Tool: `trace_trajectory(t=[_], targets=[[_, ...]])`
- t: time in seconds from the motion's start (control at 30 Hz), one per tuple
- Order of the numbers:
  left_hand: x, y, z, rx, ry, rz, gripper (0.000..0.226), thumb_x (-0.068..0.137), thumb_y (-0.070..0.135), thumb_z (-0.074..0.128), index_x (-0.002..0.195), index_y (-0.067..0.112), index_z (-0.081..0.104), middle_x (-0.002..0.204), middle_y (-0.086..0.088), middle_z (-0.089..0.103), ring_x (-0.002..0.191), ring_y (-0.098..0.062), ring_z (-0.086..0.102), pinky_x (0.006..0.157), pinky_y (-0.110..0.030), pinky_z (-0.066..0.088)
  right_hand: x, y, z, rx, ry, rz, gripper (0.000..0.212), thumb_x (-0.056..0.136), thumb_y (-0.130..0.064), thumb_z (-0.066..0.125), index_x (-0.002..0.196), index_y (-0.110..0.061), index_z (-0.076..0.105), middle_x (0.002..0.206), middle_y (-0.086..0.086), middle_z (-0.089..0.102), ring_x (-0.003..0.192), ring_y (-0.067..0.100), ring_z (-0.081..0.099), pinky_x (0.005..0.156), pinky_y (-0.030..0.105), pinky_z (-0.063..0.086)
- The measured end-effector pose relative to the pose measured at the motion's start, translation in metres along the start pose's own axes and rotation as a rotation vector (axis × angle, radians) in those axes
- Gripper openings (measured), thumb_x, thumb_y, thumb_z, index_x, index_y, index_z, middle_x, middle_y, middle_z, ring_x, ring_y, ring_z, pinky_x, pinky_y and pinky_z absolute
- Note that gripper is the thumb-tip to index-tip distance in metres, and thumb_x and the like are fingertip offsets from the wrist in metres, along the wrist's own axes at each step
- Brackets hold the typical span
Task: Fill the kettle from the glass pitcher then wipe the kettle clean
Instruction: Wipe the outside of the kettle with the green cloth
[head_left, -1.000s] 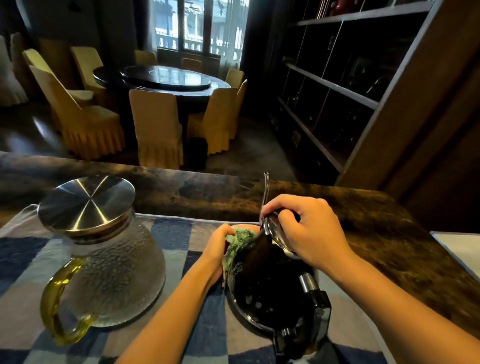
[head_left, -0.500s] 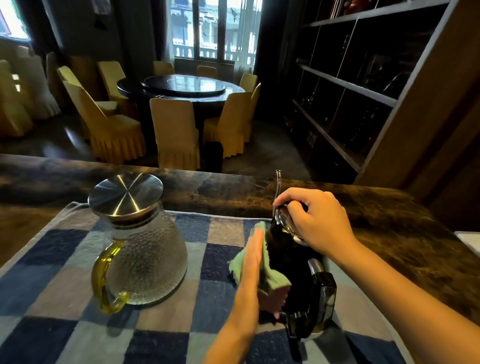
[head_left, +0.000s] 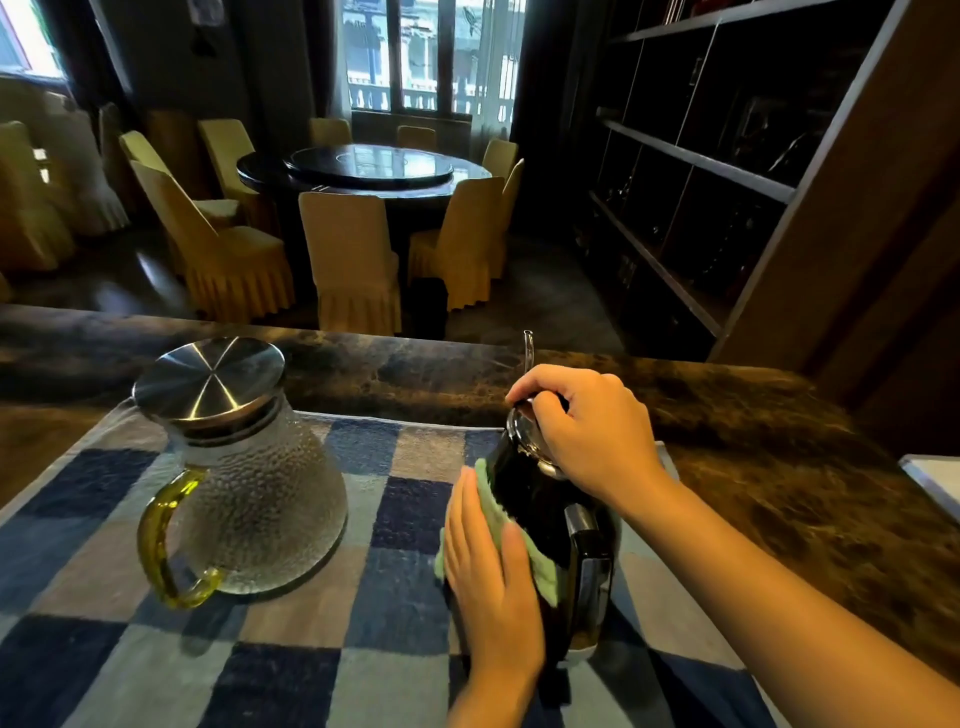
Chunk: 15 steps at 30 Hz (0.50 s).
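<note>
Head view, looking down over the counter: my left hand (head_left: 491, 566) lies flat, fingers together and extended, pressing a pale green cloth (head_left: 540, 571) against the near-left side of the black kettle (head_left: 524, 499). That hand does not clasp; the palm and fingers bear on the cloth, which shows along the edge of my hand and just beyond my fingertips. My right hand (head_left: 587, 431) sits above and beyond the left, curled over the kettle's top, fingers bent down around the shiny metal lid (head_left: 524, 436) and closed on it. Whether the thumb is hooked under the lid rim I cannot tell, as my knuckles cover it. A thin spout (head_left: 528, 351) rises just beyond my right fingers. The kettle's dark handle (head_left: 589, 561) faces me, just right of my left hand and below my right wrist. The kettle leans slightly away from the left hand. The glass pitcher (head_left: 254, 499) stands upright well to the left of both hands, apart from the kettle, its steel lid (head_left: 208, 376) seated and its yellow-green handle (head_left: 161, 540) turned toward me. Both vessels stand on a blue-and-grey chequered mat (head_left: 322, 654), which lies on a dark marbled counter (head_left: 753, 467). Beyond the counter are a round dining table (head_left: 363, 166) and yellow-covered chairs (head_left: 353, 260).
</note>
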<state>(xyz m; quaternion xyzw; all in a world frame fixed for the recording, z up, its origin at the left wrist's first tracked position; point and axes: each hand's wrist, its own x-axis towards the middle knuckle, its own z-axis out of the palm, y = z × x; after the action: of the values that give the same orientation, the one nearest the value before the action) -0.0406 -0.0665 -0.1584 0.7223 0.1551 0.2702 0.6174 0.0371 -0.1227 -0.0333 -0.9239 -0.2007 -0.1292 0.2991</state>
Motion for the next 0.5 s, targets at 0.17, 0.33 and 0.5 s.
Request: trace_trajectory(t=[0.17,0.33,0.5], targets=[[0.027,0.008,0.003,0.035,0.030,0.062,0.055,0.089,0.052,0.019,0.133,0.033,0.045,0.136,0.011,0.051,0.127,-0.006,0.045,0.107,-0.031,0.037,0.000,0.000,0.000,-0.004,0.001,-0.004,0.029,0.093,-0.022,0.042,0.086,-0.038,0.066,0.080,-0.017,0.067,0.070,0.008,0.058,0.061,0.030,0.052],[0.063,-0.017,-0.006,-0.193,-0.063,-0.170,0.038,0.099,0.029,0.031,0.108,0.026,0.067,0.103,-0.004,0.070,0.105,-0.026,0.064,0.084,-0.032,0.053,0.000,0.000,0.000,0.004,0.002,0.006,0.031,0.093,-0.021,0.043,0.086,-0.037,0.068,0.080,-0.016,0.068,0.072,0.009,0.060,0.063,0.033,0.054],[-0.001,-0.014,0.001,-0.042,0.061,-0.151,0.053,0.083,0.061,0.016,0.135,0.050,0.022,0.152,0.006,0.031,0.143,-0.014,0.022,0.117,-0.047,0.022,-0.001,-0.001,0.000,0.008,0.013,0.019,0.031,0.093,-0.022,0.042,0.084,-0.039,0.067,0.077,-0.014,0.069,0.068,0.010,0.060,0.063,0.036,0.054]])
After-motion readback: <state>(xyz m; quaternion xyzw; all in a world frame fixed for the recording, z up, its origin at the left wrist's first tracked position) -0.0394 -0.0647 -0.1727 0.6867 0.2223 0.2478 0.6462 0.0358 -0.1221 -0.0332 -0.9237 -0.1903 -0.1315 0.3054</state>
